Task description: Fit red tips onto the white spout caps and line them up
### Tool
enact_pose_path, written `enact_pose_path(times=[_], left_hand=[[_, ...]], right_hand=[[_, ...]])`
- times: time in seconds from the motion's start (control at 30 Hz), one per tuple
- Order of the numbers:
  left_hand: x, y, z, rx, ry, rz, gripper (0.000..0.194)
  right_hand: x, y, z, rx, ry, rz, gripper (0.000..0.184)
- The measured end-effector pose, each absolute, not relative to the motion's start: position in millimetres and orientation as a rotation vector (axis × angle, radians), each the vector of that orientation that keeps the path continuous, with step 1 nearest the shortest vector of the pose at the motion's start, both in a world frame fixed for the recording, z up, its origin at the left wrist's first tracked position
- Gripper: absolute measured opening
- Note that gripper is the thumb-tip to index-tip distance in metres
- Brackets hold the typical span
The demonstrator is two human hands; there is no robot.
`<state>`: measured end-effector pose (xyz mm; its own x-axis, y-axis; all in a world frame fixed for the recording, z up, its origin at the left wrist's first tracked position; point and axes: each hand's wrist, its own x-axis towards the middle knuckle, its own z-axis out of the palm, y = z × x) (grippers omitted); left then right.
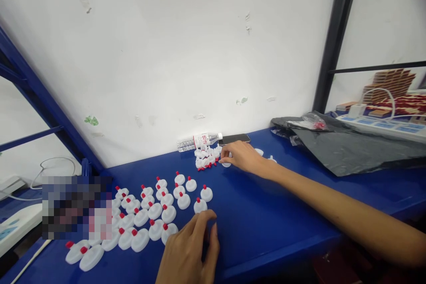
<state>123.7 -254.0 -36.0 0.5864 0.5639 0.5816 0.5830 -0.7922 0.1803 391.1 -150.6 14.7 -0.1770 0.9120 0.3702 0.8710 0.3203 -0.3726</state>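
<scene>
Many white round nozzle caps with small red tips (141, 217) stand in loose rows on the blue table at left and centre. My left hand (191, 248) is low in front of these rows, just below the nearest right-hand cap (200, 205). Its thumb and index finger curl together; whatever may be between them is hidden. Farther back, my right hand (241, 156) reaches in from the right, its fingers closed at a white cap (226, 163) that they partly cover. Left of this hand lies a small heap of white pieces and red tips (207, 157).
A clear plastic bottle (199, 141) lies by the wall beside a dark phone (235, 139). Grey plastic bags (346, 146) cover the table's right side. Power strips (386, 125) are at both sides. A blue frame post (49, 97) rises at left.
</scene>
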Motion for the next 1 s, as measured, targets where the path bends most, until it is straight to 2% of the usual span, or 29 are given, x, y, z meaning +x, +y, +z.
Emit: enact_pose_path(times=[0.13,0.37,0.63,0.7,0.73,0.87,1.0], left_hand=[[125,-257,-35,-2.738,-1.073,-1.099,0.033],[124,-254,-35,-2.606,-1.243,-1.209,0.062],[124,-256,-32,-2.477,-0.964,-1.366,0.038],[126,-260,-30,-2.454,-0.964,-1.427,0.040],[127,-262,-29,-2.444,-0.972,-1.447,0.043],[130,-264,-28,-2.446,-0.984,-1.458,0.047],[130,-264,-27,-2.441,-1.011,-1.444,0.040]], right_hand=[[386,-163,38,-1.429,-2.065,0.247,0.020],[346,-206,50,-0.915,-2.021,0.852,0.024],[337,-220,49,-0.680,-2.043,1.261,0.031],[342,-212,49,-0.744,-2.048,1.182,0.030],[346,-206,47,-0.851,-2.068,1.032,0.030],[362,-177,26,-1.384,-2.075,0.199,0.022],[375,-154,4,-1.494,-2.086,0.110,0.017]])
